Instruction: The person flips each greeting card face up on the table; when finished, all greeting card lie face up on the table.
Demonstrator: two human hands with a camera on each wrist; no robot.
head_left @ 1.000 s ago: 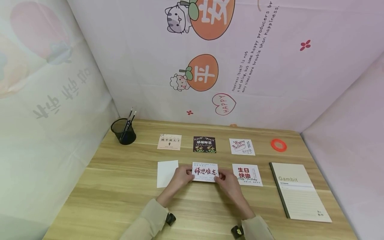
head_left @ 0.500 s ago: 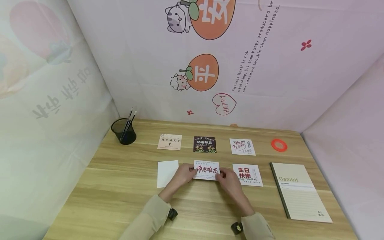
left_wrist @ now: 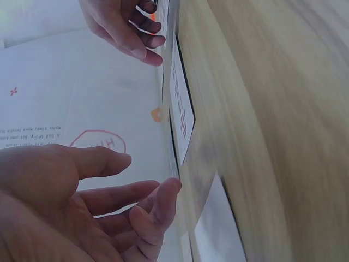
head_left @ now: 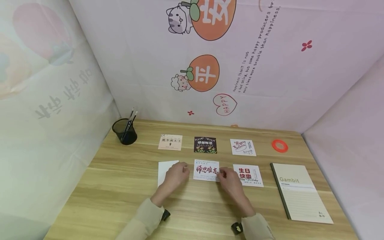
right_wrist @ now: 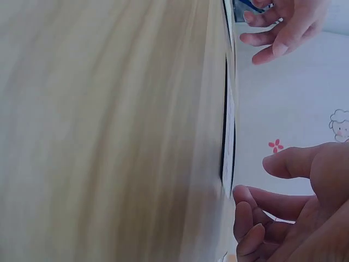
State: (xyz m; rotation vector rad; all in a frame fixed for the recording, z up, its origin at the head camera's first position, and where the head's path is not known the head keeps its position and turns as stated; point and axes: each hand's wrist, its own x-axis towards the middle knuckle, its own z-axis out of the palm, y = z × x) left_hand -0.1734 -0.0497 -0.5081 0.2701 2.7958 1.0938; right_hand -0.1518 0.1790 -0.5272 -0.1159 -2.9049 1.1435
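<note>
A white card with red brush lettering (head_left: 206, 170) lies flat in the middle of the front row on the wooden table. To its left my left hand (head_left: 175, 174) is apart from it, over a blank white card (head_left: 163, 170); in the left wrist view thumb and fingers of that left hand (left_wrist: 109, 202) are spread with nothing between them. My right hand (head_left: 231, 181) is at the lettered card's right edge, overlapping the birthday card with red characters (head_left: 253, 176). In the right wrist view a gap shows between the right hand's thumb and fingers (right_wrist: 278, 196).
Behind lie a beige card (head_left: 169, 142), a black flowered card (head_left: 205, 145) and a white Happy Birthday card (head_left: 243, 147). At the right are a red tape ring (head_left: 280, 146) and a notebook (head_left: 303, 195). A mesh pen cup (head_left: 125, 132) stands at back left.
Earlier both hands held the lettered card by its sides and shifted it slightly. Now it lies on the table, let go; my left hand has drawn away to the left.
</note>
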